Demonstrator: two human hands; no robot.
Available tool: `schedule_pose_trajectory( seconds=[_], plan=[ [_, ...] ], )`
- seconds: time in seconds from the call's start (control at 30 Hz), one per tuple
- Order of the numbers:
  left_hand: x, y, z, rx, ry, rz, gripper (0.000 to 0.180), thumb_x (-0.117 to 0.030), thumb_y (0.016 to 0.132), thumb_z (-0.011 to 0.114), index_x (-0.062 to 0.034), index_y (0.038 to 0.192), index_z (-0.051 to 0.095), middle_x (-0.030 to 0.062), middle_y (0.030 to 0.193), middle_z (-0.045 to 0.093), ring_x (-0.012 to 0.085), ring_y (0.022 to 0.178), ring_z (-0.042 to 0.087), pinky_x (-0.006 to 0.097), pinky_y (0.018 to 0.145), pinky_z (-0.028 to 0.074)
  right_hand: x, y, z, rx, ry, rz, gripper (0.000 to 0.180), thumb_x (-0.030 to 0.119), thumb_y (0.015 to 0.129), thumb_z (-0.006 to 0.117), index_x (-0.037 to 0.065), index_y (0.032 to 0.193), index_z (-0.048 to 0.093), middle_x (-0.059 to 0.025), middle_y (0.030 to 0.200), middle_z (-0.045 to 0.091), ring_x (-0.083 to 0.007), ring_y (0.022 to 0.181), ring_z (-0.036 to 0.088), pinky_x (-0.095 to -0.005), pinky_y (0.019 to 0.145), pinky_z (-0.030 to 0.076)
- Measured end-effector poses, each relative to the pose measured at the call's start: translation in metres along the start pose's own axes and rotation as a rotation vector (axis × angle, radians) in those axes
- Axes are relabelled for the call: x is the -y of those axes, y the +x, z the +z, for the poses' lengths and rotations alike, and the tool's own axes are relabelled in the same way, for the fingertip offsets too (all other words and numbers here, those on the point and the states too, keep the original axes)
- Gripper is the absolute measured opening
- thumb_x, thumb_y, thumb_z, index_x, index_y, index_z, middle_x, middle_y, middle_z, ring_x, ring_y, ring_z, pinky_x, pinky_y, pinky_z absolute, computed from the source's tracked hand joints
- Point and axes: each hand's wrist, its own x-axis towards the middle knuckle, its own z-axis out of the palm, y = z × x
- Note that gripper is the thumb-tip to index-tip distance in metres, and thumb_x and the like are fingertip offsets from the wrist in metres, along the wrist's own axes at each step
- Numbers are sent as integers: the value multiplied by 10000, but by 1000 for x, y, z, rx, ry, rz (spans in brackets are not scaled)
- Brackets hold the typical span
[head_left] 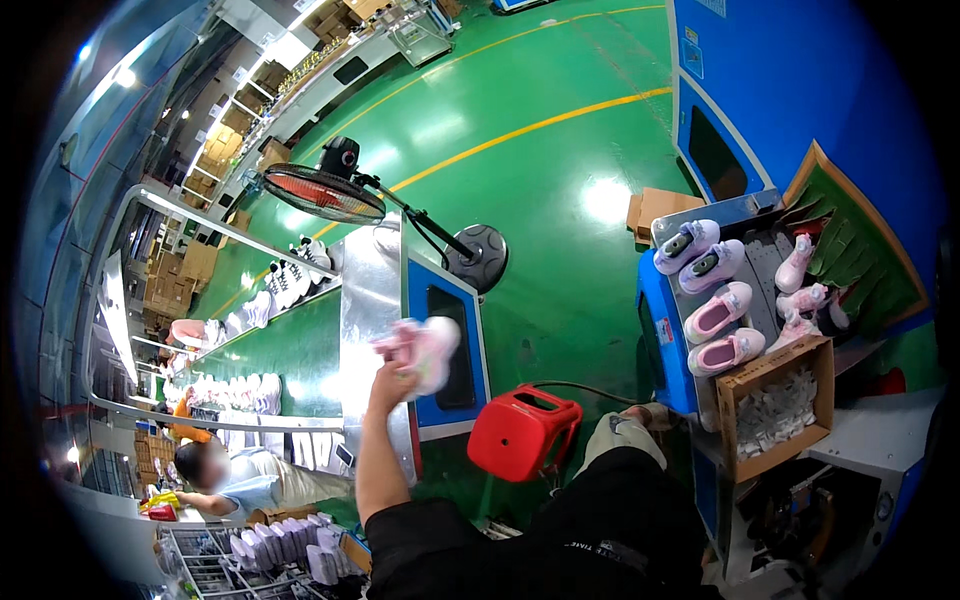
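My left hand (392,386) is closed round a pink and white shoe (436,352), held up in front of the metal end of the conveyor line (372,285). Motion smears the shoe, so I cannot tell whether a second one is held with it. My right hand is out of view. At my right, several pink and lilac shoes (727,350) stand on a metal surface with rollers. An open cardboard box (733,425) beside them holds many small white pieces.
A red plastic stool (520,437) stands by my legs. Ahead is a floor fan (325,190) on a round base. Blue machine housing (800,90) rises at right. At left, a person (245,480) works beside the line, near a rack of lilac shoe parts (285,545).
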Motion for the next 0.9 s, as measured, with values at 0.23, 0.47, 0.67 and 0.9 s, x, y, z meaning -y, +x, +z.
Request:
schedule_pose_trajectory(
  seconds=[0.23, 0.47, 0.67, 0.9],
  plan=[
    [35, 76, 37, -762, 406, -548, 302, -238, 961, 494, 0, 963, 681, 235, 939, 696, 399, 877, 676, 502, 810, 530, 63, -40, 1, -15, -214, -149, 512, 188, 957, 574, -14, 1425, 523, -171, 1276, 651, -249, 1167, 625, -381, 956, 495],
    [-337, 76, 284, 339, -313, 468, 263, -191, 936, 675, 11, 1104, 701, 154, 964, 746, 227, 882, 727, 331, 812, 557, 189, -107, -50, -418, -103, -971, 268, 154, 982, 627, -23, 1174, 691, -175, 1091, 735, -272, 1015, 715, -353, 863, 544],
    [-596, 67, 444, 870, -449, 758, 367, -305, 937, 640, -2, 1138, 692, 181, 1041, 739, 287, 971, 725, 364, 855, 551, 297, -174, -139, -1516, -6, -1329, 347, 38, 1002, 516, -40, 1335, 578, -185, 1358, 608, -349, 1275, 567, -442, 1067, 443],
    [-674, 63, 661, 1097, -44, 293, 584, -441, 755, 826, 27, 1085, 715, 171, 920, 729, 262, 824, 693, 401, 695, 523, 329, -139, -194, -1866, -521, -1094, 473, 247, 1080, 298, -31, 1383, 531, -217, 1432, 542, -380, 1367, 470, -498, 1141, 329]
  ],
)
